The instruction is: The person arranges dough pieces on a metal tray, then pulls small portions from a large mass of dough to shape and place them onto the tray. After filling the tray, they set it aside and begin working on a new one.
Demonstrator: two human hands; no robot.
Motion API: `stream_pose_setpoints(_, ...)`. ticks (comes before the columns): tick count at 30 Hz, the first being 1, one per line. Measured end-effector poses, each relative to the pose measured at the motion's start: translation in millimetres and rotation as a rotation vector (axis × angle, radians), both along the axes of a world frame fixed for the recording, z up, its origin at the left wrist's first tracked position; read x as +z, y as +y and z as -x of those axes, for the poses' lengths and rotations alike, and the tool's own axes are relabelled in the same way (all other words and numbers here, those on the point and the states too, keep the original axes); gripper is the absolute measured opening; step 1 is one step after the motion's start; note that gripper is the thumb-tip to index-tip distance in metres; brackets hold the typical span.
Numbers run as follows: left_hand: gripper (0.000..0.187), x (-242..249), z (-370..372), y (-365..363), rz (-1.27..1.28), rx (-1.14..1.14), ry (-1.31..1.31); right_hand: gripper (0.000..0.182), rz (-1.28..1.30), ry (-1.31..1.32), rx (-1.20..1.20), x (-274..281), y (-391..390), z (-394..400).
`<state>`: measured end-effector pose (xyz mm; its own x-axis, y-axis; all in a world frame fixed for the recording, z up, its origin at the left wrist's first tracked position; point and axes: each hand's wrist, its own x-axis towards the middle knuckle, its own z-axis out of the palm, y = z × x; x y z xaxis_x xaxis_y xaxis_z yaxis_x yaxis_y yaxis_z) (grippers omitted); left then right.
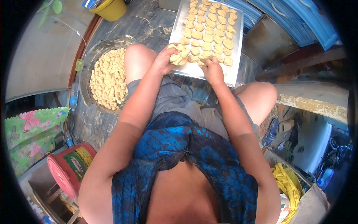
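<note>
Several pale yellow dough pieces (180, 55) are bunched in my left hand (164, 59), its fingers curled round them at the near left of the metal tray (233, 72). My right hand (212, 71) pinches one dough piece (204, 55) at the tray's near edge, thumb and fingertips together on it. Rows of shaped dough pieces (208, 30) cover most of the tray beyond both hands. To the left, a wide round basin (85, 82) holds a heap of smaller dough pieces (108, 78).
A yellow bucket (113, 10) stands at the far left. A red lidded bucket (71, 168) is at the lower left, near a flowered green cloth (35, 134). Blue slatted plastic (287, 18) lies at the far right. Sandals (272, 130) and a yellow bag (287, 186) are at right.
</note>
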<state>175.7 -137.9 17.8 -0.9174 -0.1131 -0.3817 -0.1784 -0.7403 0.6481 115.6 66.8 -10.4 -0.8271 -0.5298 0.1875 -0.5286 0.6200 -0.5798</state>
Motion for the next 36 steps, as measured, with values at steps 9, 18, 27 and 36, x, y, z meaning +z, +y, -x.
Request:
stream_pose_setpoints(9,0.037,8,-5,7,0.033,-0.072,-0.031,0.03,-0.091,0.139,-0.043,-5,-3,2)
stream_pose_setpoints(18,0.047,12,-19,22,-0.05,-0.406,0.094,0.033,0.55,-0.701,0.242,41,-14,-5)
stream_pose_setpoints(27,0.041,3,-24,27,-0.186,-0.36,0.043,0.025,0.755,-0.664,-0.221,40,27,14)
stream_pose_setpoints(36,0.032,-4,-16,20,-0.107,-0.216,0.038,0.018,0.056,-0.062,-0.289,-9,34,4)
